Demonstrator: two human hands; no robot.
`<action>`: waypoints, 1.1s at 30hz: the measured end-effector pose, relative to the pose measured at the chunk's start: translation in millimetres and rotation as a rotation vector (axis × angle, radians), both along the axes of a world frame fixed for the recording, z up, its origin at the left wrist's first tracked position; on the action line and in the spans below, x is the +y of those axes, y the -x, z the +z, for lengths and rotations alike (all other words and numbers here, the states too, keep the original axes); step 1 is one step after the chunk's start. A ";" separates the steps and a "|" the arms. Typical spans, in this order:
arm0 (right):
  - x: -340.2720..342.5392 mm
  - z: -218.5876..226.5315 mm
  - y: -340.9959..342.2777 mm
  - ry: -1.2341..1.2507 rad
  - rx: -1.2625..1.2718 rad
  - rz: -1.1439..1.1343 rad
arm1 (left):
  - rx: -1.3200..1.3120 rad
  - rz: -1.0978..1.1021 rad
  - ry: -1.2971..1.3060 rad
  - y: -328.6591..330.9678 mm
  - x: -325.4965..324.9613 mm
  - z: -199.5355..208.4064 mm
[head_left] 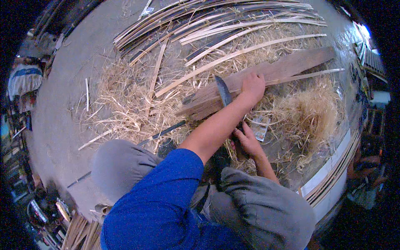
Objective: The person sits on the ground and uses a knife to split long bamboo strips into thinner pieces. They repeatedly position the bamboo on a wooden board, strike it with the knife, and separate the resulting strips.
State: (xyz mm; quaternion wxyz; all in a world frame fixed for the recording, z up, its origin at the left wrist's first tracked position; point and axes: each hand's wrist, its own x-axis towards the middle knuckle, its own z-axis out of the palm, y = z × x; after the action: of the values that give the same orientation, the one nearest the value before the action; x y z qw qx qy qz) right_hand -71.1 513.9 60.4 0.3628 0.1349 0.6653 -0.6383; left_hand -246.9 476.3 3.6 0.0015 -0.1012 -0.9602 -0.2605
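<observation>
My left hand (253, 88), its fingers closed, is at the near edge of a weathered wooden plank (291, 64). A thin pale bamboo strip (310, 75) runs out from it to the right. My left forearm crosses over a long knife (223, 91), hiding part of it. The dark blade slants across the plank, tip pointing away from me. Nearer my knees, my right hand (248, 142) is wrapped round the knife's handle end, mostly hidden by the fingers. A dark strip (168, 130) extends toward the lower left from below the plank.
Curly shavings (308, 121) are heaped around the plank. Beyond it lies a bundle of long bamboo strips (208, 21), with loose strips (237, 58) nearer. More strips (333, 177) rest on a white board at the right. My grey-clothed knees flank the work.
</observation>
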 end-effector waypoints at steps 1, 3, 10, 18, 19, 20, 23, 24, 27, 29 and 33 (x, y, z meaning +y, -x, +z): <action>4.4 -18.5 -0.7 -0.054 0.153 0.017 | -0.038 -0.006 -0.011 3.6 1.1 0.2; 20.2 -60.7 -8.3 -0.114 0.282 -0.016 | -0.266 -0.123 -0.163 14.9 3.9 17.7; -0.7 -116.2 2.9 -0.419 0.500 -0.190 | -0.153 -0.175 -0.308 40.1 4.2 3.7; -29.0 -97.2 -27.3 -0.172 0.290 0.208 | -0.108 -0.145 -0.249 44.0 3.9 -16.7; -25.9 -102.0 -32.5 -0.198 0.331 0.256 | -0.098 -0.145 -0.242 45.0 5.7 -14.2; -22.1 -106.8 -35.8 -0.226 0.377 0.308 | -0.102 -0.138 -0.236 44.4 6.3 -11.9; -20.4 -86.2 -28.1 -0.203 0.316 0.391 | -0.121 -0.145 -0.206 38.5 0.6 -4.7; -23.5 -71.0 -15.9 -0.074 0.186 0.054 | -0.132 -0.151 -0.209 35.5 1.2 0.0; -38.2 -91.0 -45.5 -0.079 0.236 0.346 | -0.133 -0.117 -0.245 34.5 -0.2 1.6; -62.7 -55.3 -74.1 0.038 0.210 0.335 | -0.066 -0.059 -0.276 34.1 -7.8 -3.9; -29.2 -73.9 -42.8 -0.074 0.012 0.341 | -0.038 -0.044 -0.327 31.6 0.8 9.5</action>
State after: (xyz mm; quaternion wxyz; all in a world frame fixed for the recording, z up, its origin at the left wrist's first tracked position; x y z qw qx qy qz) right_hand -28.2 484.7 -13.5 0.4567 0.0297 0.7037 -0.5434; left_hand -278.5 477.1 13.1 -0.0056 -0.1156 -0.9023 -0.4153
